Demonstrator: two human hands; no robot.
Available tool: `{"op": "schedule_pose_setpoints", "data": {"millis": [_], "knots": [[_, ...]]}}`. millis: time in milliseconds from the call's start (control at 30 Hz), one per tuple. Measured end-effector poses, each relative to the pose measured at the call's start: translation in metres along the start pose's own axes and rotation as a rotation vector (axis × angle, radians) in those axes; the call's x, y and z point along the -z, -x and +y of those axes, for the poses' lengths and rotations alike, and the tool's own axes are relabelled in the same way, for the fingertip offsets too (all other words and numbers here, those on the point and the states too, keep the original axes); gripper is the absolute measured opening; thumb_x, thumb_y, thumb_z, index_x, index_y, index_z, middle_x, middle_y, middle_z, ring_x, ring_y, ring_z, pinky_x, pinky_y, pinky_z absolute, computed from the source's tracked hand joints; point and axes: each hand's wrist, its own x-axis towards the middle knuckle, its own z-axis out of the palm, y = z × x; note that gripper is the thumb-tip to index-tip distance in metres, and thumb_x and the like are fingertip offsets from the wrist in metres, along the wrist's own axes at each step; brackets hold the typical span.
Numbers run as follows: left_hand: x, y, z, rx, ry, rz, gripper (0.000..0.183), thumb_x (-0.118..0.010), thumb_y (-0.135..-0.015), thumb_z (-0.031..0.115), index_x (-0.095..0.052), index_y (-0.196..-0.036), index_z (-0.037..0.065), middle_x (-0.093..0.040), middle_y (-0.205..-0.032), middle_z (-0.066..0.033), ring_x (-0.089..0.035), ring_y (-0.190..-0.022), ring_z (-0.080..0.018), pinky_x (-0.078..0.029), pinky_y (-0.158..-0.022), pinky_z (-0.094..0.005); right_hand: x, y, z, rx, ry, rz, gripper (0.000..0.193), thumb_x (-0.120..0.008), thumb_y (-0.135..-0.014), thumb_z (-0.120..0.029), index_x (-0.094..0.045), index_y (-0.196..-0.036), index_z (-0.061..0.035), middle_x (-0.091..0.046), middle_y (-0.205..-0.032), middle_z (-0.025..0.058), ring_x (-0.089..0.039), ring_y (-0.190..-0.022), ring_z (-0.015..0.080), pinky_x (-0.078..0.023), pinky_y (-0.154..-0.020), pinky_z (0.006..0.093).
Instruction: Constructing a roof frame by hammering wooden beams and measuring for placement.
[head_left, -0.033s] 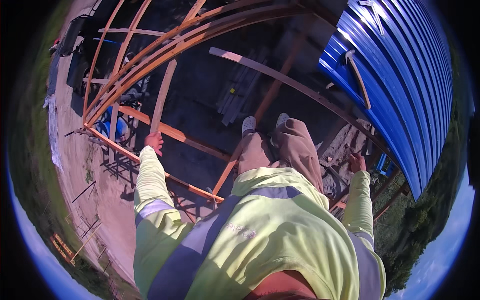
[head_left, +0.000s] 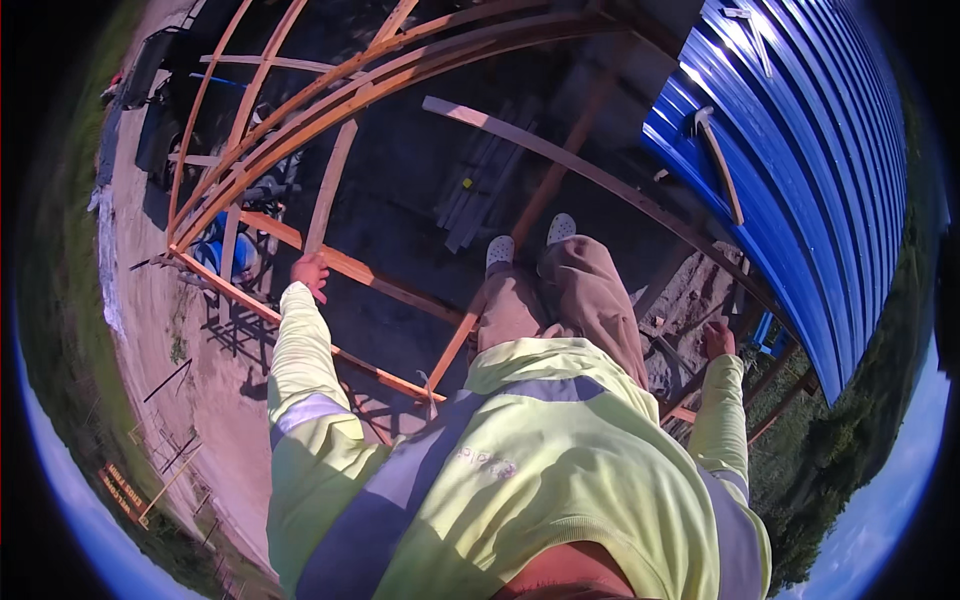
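Note:
My left hand point(head_left: 310, 272) is closed at the lower end of an upright wooden board point(head_left: 332, 190), beside an orange-brown timber beam point(head_left: 370, 272). Over on the right, my right hand point(head_left: 717, 338) is in shade with its fingers curled, close to a dark sloping beam; whether anything lies inside it is hidden. A claw hammer point(head_left: 720, 165) with a wooden handle lies on the blue corrugated roofing sheet point(head_left: 800, 190), beyond my right hand. My two light, perforated clogs stand near a crossing timber point(head_left: 550, 190).
Curved orange-brown rafters point(head_left: 400, 75) arch across the far left. A long plank point(head_left: 560, 155) slants toward the roofing. Far below, stacked boards point(head_left: 480, 200) lie on a dark floor, and a blue drum point(head_left: 240, 258) stands outside the frame. Another tool point(head_left: 755, 40) lies farther up the sheet.
My right hand has come slightly nearer to my body. My right foot and knee have shifted a little forward and left. The left hand stays at the board.

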Motion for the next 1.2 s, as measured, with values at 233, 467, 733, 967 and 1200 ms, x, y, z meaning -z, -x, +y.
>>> {"op": "schedule_pose_setpoints", "data": {"millis": [233, 467, 733, 967, 1200], "knots": [[-0.085, 0.032, 0.137, -0.32, -0.071, -0.13, 0.025, -0.059, -0.085, 0.028, -0.062, -0.103, 0.011, -0.059, -0.081, 0.0027, -0.055, -0.068, -0.0072, -0.043, -0.053, -0.0225, 0.081, -0.019, 0.035, 0.043, 0.604, 0.175, 0.035, -0.055, -0.081, -0.031, -0.064, -0.097, -0.002, -0.065, -0.077, 0.0114, -0.061, -0.07, 0.0193, -0.047, -0.065, 0.0327], [-0.148, 0.07, 0.162, -0.281, -0.103, -0.286, 0.023, -0.061, -0.084, 0.023, -0.062, -0.101, 0.007, -0.061, -0.081, 0.0005, -0.055, -0.062, -0.007, -0.043, -0.051, -0.0212, 0.063, -0.056, -0.1, 0.133, 0.048, 0.279, 0.029, -0.06, -0.081, -0.025, -0.062, -0.095, 0.0001, -0.059, -0.066, 0.007, -0.055, -0.055, 0.0154, -0.044, -0.05, 0.0297], [-0.139, 0.114, 0.098, -0.127, -0.367, -0.247, 0.039, -0.059, -0.084, 0.029, -0.052, -0.117, 0.008, -0.06, -0.105, -0.0092, -0.06, -0.092, -0.0251, -0.05, -0.072, -0.0382, 0.09, -0.111, -0.247, 0.375, -0.249, 0.262, 0.023, -0.058, -0.088, -0.025, -0.06, -0.092, -0.0022, -0.053, -0.063, 0.001, -0.048, -0.05, 0.0084, -0.039, -0.045, 0.0242], [-0.145, 0.064, 0.023, -0.011, -0.252, -0.201, 0.042, -0.06, -0.084, 0.029, -0.05, -0.119, 0.008, -0.059, -0.108, -0.0093, -0.056, -0.099, -0.0251, -0.049, -0.076, -0.0403, 0.06, -0.121, -0.465, 0.646, -0.053, 0.201, 0.021, -0.056, -0.088, -0.022, -0.059, -0.095, -0.0021, -0.051, -0.063, 0.0015, -0.047, -0.052, 0.0078, -0.038, -0.047, 0.0239], [-0.095, -0.037, 0.107, -0.072, -0.196, -0.212, 0.045, -0.061, -0.084, 0.029, -0.048, -0.121, 0.008, -0.058, -0.111, -0.0093, -0.053, -0.106, -0.0251, -0.047, -0.08, -0.0424, -0.035, -0.143, -0.595, 0.652, 0.159, 0.027, 0.018, -0.056, -0.085, -0.022, -0.06, -0.093, -0.0058, -0.05, -0.06, 0.0022, -0.049, -0.054, 0.009, -0.038, -0.049, 0.0268]]}}
